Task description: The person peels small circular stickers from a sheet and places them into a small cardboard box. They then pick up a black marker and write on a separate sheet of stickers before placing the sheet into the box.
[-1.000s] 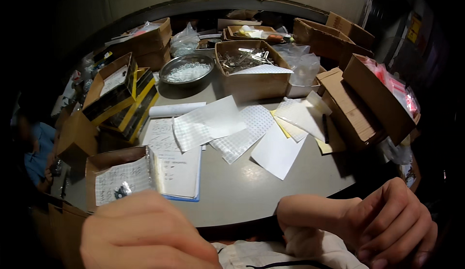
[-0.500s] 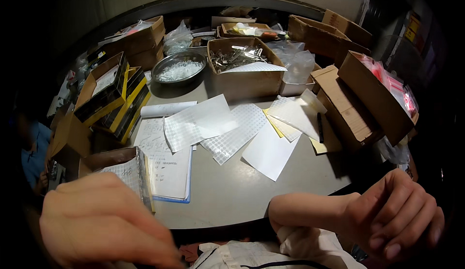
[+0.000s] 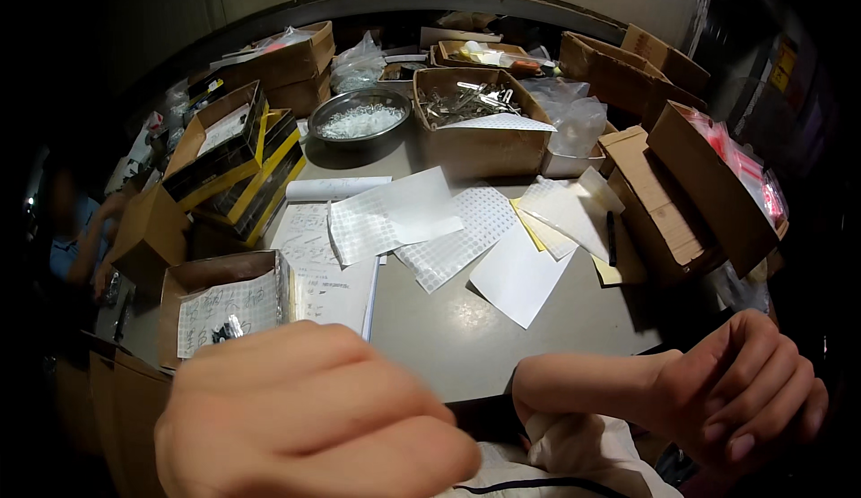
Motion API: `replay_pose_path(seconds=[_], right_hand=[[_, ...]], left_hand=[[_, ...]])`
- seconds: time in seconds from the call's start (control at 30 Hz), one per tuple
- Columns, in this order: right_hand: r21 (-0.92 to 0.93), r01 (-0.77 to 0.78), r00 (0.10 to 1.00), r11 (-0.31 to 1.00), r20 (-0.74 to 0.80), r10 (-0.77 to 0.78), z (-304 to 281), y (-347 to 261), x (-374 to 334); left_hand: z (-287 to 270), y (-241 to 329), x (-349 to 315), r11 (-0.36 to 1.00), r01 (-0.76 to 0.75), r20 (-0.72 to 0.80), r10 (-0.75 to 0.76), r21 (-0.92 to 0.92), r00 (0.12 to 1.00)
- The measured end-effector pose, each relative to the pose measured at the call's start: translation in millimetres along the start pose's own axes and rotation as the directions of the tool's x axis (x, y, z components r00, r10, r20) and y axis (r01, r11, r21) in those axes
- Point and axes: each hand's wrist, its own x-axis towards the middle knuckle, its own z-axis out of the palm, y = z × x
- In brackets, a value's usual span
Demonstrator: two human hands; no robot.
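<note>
My left hand (image 3: 305,417) is large and close at the lower left, knuckles toward the view and fingers curled under. What it may hold is hidden. It is nearest to a small open carton (image 3: 170,318), which holds a dot-patterned sheet (image 3: 256,305) with handwriting and a few small dark and shiny pieces (image 3: 229,328). At the lower right, off the table's edge, my right hand (image 3: 744,390) is loosely curled, fingertips bent toward the palm, and nothing shows in it. Beyond the left hand lies a handwritten pad (image 3: 318,269).
Sticker sheets (image 3: 395,215) and a white sheet (image 3: 520,278) overlap on the table (image 3: 430,345). Behind stand a metal bowl (image 3: 401,137) of clear bits and a carton (image 3: 484,152) of metal pieces. Boxes (image 3: 700,188) line the right; black-yellow boxes (image 3: 238,193) and another person (image 3: 85,229) are left.
My left hand has moved right across the picture, uncovering more of the small carton and its pieces. The view has shifted, so the table things appear further right. My right hand keeps its curl.
</note>
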Motion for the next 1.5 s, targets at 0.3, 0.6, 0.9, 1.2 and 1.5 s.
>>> replay_pose_path(seconds=[0.3, 0.6, 0.9, 1.2, 1.5], right_hand=[[-0.013, -0.080, 0.994, 0.997, -0.072, 0.079, -20, -12, -4], [0.039, -0.160, 0.985, 0.986, 0.078, 0.156, -13, -13, 7], [0.194, -0.031, 0.997, 0.980, -0.060, 0.044, -22, -6, -2], [0.113, 0.073, 0.991, 0.991, -0.124, -0.059, -4, -2, -1], [0.098, -0.075, 0.997, 0.992, -0.002, 0.076, -8, 1, 3]], left_hand=[[-13, 11, -22, 0.994, 0.101, -0.001, -0.101, -0.048, 0.995], [-7, 10, -23, 0.972, 0.235, 0.142, -0.232, -0.003, 0.962], [25, 36, 3, 0.975, 0.138, -0.131, -0.161, -0.173, 0.978], [106, 21, 25, 0.215, 0.225, 0.190, -0.172, -0.950, 0.967], [83, 35, 60, -0.102, 0.390, 0.401, -0.150, -0.915, 0.904]])
